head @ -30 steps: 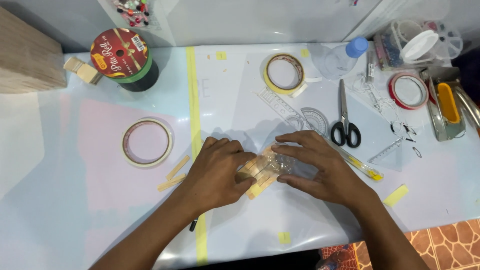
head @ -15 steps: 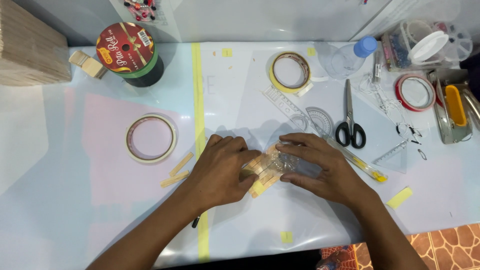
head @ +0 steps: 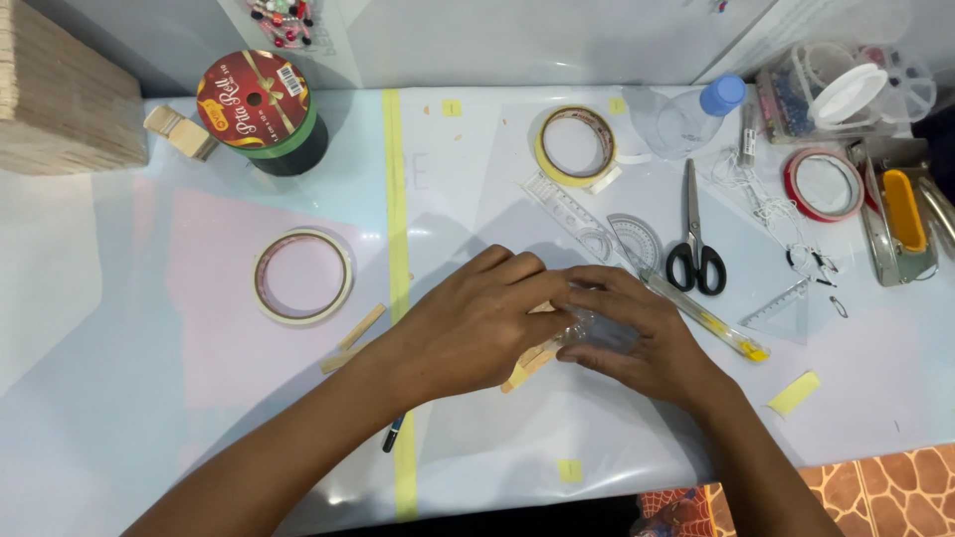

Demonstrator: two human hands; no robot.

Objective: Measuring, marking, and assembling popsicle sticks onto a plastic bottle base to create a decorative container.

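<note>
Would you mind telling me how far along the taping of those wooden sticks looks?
Done: several sticks already sit bundled under the hands. In hand: the left hand presses the bundle while the right hand works clear tape onto it. Left: two loose sticks beside the white tape roll remain unjoined.

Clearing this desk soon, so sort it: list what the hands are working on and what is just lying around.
In hand:
left hand and right hand pressed together on the small wooden sticks and a bit of clear tape.

Lying about:
scissors, yellow tape roll, white tape roll, red tape roll, protractor, loose stick.
</note>
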